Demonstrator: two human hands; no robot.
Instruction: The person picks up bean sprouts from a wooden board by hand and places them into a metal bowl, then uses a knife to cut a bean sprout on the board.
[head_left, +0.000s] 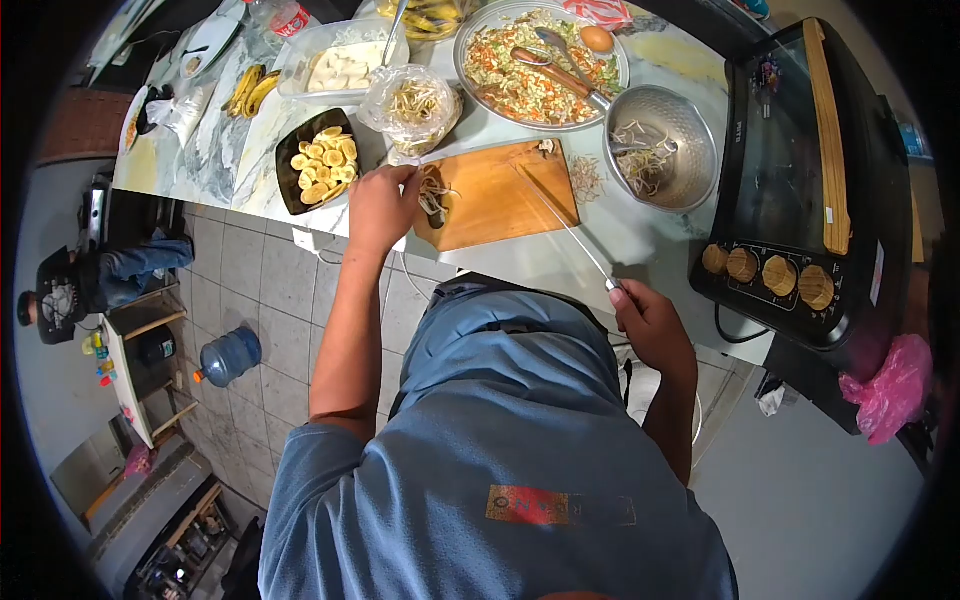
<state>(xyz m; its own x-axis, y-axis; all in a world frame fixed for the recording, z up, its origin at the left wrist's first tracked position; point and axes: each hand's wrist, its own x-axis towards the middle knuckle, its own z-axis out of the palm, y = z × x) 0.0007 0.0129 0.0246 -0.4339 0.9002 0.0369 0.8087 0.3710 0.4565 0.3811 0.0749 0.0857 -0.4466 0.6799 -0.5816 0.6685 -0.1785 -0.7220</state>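
Note:
My right hand (652, 328) is wrapped round the handle of a long thin knife (570, 228). Its blade slants up to the left, with the tip over the wooden cutting board (505, 205). At the board's left end, the bent fingers of my left hand (385, 207) pinch at a small heap of bean sprouts (434, 196); the fingers partly cover the heap. Just beyond that hand stands an open plastic bag of bean sprouts (415, 105). To the board's right, a metal colander (697, 120) holds more sprouts, and brownish scraps (587, 178) lie between the two.
A dark bowl of banana slices (325, 165) is left of my left hand. Behind are a plastic tub with white blocks (345, 70) and a large tray (462, 65) of chopped vegetables with tongs and an egg (597, 39). A black oven (790, 180) borders the right.

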